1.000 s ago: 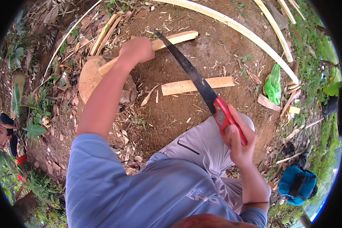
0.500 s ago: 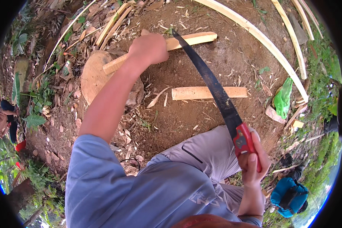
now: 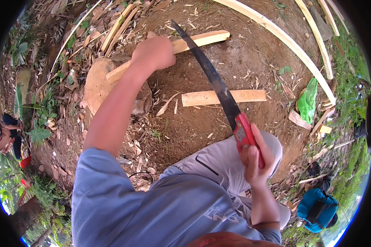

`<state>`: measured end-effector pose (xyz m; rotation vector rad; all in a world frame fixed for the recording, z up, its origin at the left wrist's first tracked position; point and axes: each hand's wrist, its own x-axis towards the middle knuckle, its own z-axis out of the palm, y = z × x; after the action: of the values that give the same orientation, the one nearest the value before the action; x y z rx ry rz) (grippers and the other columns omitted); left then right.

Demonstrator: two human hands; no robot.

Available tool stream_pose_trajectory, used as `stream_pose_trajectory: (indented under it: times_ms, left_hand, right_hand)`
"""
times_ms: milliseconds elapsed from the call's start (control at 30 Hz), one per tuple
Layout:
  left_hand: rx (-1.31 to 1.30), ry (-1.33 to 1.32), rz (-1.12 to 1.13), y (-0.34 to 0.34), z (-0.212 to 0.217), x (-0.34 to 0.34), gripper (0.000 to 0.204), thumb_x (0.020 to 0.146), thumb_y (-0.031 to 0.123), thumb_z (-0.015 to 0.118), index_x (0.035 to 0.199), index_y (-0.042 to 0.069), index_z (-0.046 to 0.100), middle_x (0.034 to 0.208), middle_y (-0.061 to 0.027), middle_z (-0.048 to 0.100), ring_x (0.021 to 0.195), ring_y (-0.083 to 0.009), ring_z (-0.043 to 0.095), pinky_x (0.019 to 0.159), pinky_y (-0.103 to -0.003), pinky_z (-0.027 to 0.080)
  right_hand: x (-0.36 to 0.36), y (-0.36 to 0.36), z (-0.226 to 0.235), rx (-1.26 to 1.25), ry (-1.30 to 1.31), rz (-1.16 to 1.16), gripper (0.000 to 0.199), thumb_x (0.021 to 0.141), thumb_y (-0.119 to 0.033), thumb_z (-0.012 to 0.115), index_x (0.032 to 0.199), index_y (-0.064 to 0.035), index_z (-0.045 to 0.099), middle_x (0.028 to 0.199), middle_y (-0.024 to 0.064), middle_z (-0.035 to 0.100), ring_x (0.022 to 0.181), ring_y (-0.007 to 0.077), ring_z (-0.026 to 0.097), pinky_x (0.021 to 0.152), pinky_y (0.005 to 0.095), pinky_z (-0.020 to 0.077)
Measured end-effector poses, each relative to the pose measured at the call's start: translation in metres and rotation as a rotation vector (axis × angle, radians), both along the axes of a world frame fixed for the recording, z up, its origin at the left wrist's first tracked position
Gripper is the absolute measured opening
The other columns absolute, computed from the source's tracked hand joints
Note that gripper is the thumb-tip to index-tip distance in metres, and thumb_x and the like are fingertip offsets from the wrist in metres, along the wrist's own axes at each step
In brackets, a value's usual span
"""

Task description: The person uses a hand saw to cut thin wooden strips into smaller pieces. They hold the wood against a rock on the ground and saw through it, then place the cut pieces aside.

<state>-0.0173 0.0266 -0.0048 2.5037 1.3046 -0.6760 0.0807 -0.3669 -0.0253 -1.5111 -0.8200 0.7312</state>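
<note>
A split wooden slat [image 3: 193, 41] is held across a round log stump [image 3: 97, 84] on bare soil, with the left hand [image 3: 154, 53] closed tightly around it. A curved saw [image 3: 218, 88] is laid on the slat just beside that hand, its red handle [image 3: 245, 136] clenched in the right hand [image 3: 255, 158]. No finished cut is visible, so the sawing is judged incomplete; one shorter piece [image 3: 224, 97] lies nearby, and long strips [image 3: 284, 39] remain beyond.

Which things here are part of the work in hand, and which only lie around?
In use:
- left hand gripping a wooden slat
- stump under the slat
- right hand holding the red-handled saw, its blade across the slat

Lying about:
- cut slat piece on the soil
- long bent strips
- green bag
- blue bag
</note>
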Motion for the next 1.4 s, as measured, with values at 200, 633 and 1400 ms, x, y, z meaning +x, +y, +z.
stream_pose_trajectory:
  times_ms: [200,633,1400]
  left_hand:
    - [0.125,-0.011,-0.005,-0.007,-0.006,-0.001,0.033,0.093,0.022,0.07,0.118,0.004,0.08,0.124,-0.0249,0.074,0.108,-0.0404,0.078,0.094,-0.049,0.064]
    - [0.107,0.014,-0.035,-0.003,0.003,0.008,0.042,0.091,0.024,0.071,0.127,0.003,0.078,0.132,-0.0241,0.075,0.116,-0.0396,0.077,0.1,-0.049,0.063]
    - [0.106,-0.069,0.029,0.002,0.01,0.007,0.037,0.091,0.022,0.071,0.121,0.001,0.08,0.122,-0.0215,0.079,0.111,-0.0383,0.078,0.097,-0.048,0.064]
  right_hand:
    - [0.011,0.165,-0.038,0.106,-0.001,-0.048,0.043,0.112,-0.016,0.061,0.15,0.0039,0.064,0.109,0.0094,0.08,0.084,0.0082,0.065,0.073,0.0245,0.0516]
    - [0.009,0.211,-0.044,0.212,0.136,-0.071,0.042,0.111,-0.015,0.062,0.15,0.0001,0.065,0.114,0.0083,0.077,0.087,0.0047,0.061,0.077,0.0235,0.0524]
    - [0.016,0.25,-0.026,0.252,0.048,-0.064,0.04,0.111,-0.016,0.065,0.146,0.004,0.067,0.116,0.0129,0.08,0.088,0.0071,0.063,0.079,0.0262,0.0537]
